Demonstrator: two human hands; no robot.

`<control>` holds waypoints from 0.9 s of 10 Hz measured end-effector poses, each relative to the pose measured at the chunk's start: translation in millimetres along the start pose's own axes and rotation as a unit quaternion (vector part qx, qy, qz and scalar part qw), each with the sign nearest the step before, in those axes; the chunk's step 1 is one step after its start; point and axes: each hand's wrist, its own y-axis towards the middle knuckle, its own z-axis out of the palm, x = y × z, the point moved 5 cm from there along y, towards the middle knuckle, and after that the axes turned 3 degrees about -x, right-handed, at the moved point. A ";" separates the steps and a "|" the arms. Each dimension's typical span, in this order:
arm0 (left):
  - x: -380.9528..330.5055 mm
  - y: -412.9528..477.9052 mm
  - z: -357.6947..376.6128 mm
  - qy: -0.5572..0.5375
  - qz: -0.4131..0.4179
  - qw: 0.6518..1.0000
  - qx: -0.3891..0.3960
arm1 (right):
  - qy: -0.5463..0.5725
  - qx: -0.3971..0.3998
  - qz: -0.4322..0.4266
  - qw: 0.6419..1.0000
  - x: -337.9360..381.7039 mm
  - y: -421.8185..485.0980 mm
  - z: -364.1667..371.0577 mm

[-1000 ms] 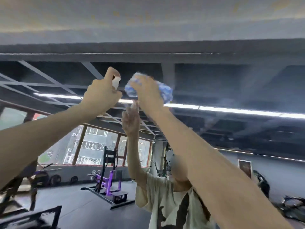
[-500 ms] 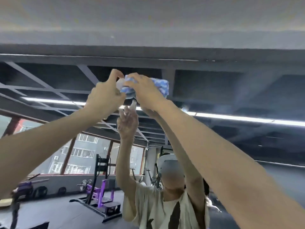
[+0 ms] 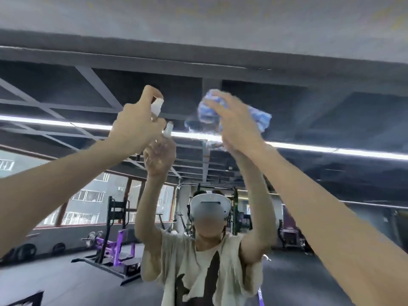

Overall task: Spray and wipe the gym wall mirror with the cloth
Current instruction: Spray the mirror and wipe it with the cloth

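Note:
The gym wall mirror (image 3: 309,120) fills the view in front of me and reflects the room and my own raised arms. My left hand (image 3: 136,127) grips a small clear spray bottle (image 3: 157,107) with a white nozzle, forefinger on top, held high near the glass. To its right, my right hand (image 3: 234,124) holds a bunched blue-and-white cloth (image 3: 258,118) against the upper mirror. Wet droplets (image 3: 209,138) show on the glass between and below the hands.
The mirror's top edge meets a grey wall band (image 3: 198,23) just above my hands. In the reflection stand a purple weight rack (image 3: 114,241), windows (image 3: 88,204) at left, ceiling light strips (image 3: 331,149) and more gym machines (image 3: 287,235) at right.
My hands, close together a moment ago, have separated: the right hand carried the cloth rightward across the glass, and the left hand with the bottle stays left. The view has tilted down slightly.

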 end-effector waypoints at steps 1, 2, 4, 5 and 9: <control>-13.3 -2.9 -0.6 0.027 0.035 0.999 0.015 | 0.014 -0.117 0.280 0.953 -94.1 -22.8 -62.1; -25.8 -2.5 -0.5 0.019 0.040 0.999 0.011 | 0.003 -0.133 0.316 0.939 -50.4 -22.5 -37.3; -42.6 -9.9 1.5 0.018 0.039 0.999 0.017 | 0.062 0.064 -0.028 0.996 36.5 -38.7 -8.5; -42.4 -17.3 0.1 0.028 0.036 0.999 0.022 | -0.023 -0.088 0.231 0.969 -70.4 -39.9 -75.8; -32.0 -22.3 7.3 0.028 0.016 0.999 0.020 | 0.036 -0.014 0.183 0.982 -52.1 34.4 -24.8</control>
